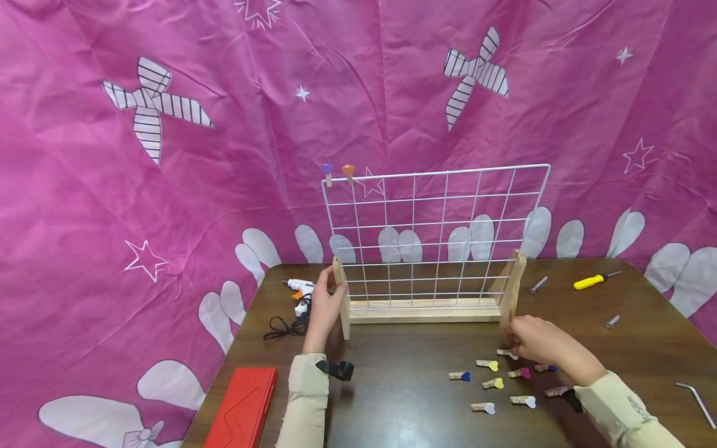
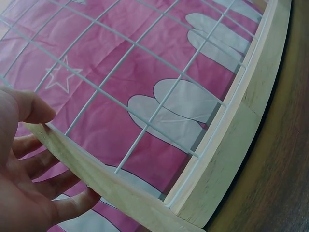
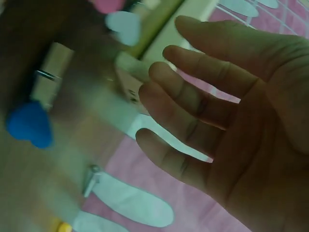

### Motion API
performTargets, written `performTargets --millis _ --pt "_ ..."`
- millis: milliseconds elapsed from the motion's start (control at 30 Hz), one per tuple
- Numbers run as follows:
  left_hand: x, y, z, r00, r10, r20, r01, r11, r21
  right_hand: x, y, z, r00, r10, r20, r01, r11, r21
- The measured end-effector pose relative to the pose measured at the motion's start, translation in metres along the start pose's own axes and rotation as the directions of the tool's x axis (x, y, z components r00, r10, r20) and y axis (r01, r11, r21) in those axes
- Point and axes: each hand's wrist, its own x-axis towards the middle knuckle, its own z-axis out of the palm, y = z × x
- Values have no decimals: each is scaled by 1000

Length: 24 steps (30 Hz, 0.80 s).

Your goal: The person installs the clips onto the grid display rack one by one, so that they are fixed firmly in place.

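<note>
Wooden side post (image 1: 345,315) pinched by left hand (image 1: 325,306); right hand (image 1: 544,342) loosely spread near heart clips (image 1: 520,373).

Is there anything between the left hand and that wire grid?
Yes: the wooden post at the end of the grid. The left hand grips it, so the post stands between most of the hand and the wires. Nothing else visible is in between.

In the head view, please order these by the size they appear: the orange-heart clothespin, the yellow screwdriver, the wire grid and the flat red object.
1. Wire grid
2. Flat red object, though the bottom edge cuts it off
3. Yellow screwdriver
4. Orange-heart clothespin
</note>
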Motion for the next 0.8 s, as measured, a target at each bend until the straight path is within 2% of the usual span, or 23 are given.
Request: performTargets --millis 300,600,700,800 --pt "0 0 0 1000 -1 -12 1 999 34 0 6 17 993 91 73 -91 996 -2" --pt "-1 0 0 1000 -1 -19 2 1000 25 0 10 20 994 82 73 -84 996 23" --pt "-1 0 0 1000 -3 -20 3 1000 20 -1 11 17 996 52 68 -57 996 69" --pt "0 0 0 1000 -6 -23 7 1000 26 -1 11 8 1000 -8 6 7 988 155"
